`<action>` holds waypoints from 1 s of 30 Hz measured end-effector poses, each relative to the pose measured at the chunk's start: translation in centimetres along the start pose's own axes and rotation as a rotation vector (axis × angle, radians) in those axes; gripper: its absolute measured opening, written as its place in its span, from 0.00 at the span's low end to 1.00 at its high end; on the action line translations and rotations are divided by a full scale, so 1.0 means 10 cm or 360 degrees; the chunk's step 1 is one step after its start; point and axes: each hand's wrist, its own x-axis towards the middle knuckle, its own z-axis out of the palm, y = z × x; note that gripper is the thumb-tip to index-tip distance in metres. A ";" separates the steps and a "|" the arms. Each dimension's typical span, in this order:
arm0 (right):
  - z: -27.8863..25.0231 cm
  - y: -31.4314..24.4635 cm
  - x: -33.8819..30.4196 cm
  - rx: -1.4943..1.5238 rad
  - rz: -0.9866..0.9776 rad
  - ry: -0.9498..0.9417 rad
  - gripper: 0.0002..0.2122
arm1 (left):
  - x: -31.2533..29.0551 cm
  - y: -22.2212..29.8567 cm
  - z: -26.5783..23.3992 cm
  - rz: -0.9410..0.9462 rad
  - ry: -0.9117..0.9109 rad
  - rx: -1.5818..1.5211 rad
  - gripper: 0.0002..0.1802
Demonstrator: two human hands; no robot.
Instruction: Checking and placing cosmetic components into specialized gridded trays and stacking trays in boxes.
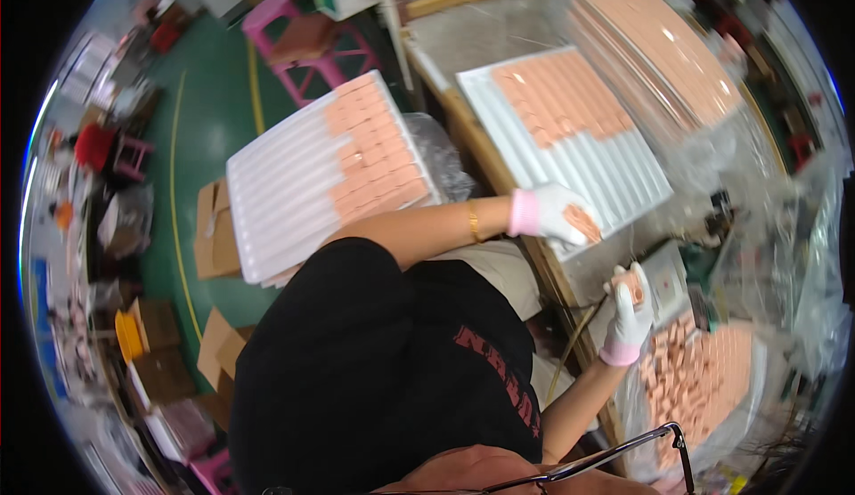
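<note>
My left hand (563,214), in a white glove with a pink cuff, is closed around several small peach-coloured pieces (583,224). It is at the near corner of a white ridged tray (614,170), whose far rows hold similar pieces. To the right, my right hand (629,315), gloved the same way, grips a peach-coloured block with a round opening (634,287) between thumb and fingers. Beside it stands a small pale grey device (668,286). Below that lies a heap of loose peach-coloured blocks (681,366) on clear plastic.
A plastic-wrapped stack of filled trays (659,54) stands at the far right of the wooden-edged table (481,143). To my left is another part-filled white tray (285,174) above a cardboard box (212,232). A pink stool (325,63) stands on the green floor (209,108).
</note>
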 end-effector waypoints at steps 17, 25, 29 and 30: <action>0.53 0.18 0.18 0.0056 0.0050 -0.0279 0.23 | -2.66 -0.39 -1.91 -0.0854 0.1465 0.2044 0.16; 0.51 0.09 0.10 -0.0041 0.0013 -0.0195 0.24 | -2.86 -0.39 -1.74 -0.1134 0.1417 0.1772 0.20; 0.58 0.09 0.12 0.0088 0.0082 -0.0227 0.23 | -2.86 -0.71 -1.43 -0.0852 0.1706 0.1904 0.19; 0.61 0.08 0.13 0.0085 0.0096 -0.0221 0.23 | -2.86 -0.76 -1.38 -0.0793 0.1763 0.2134 0.20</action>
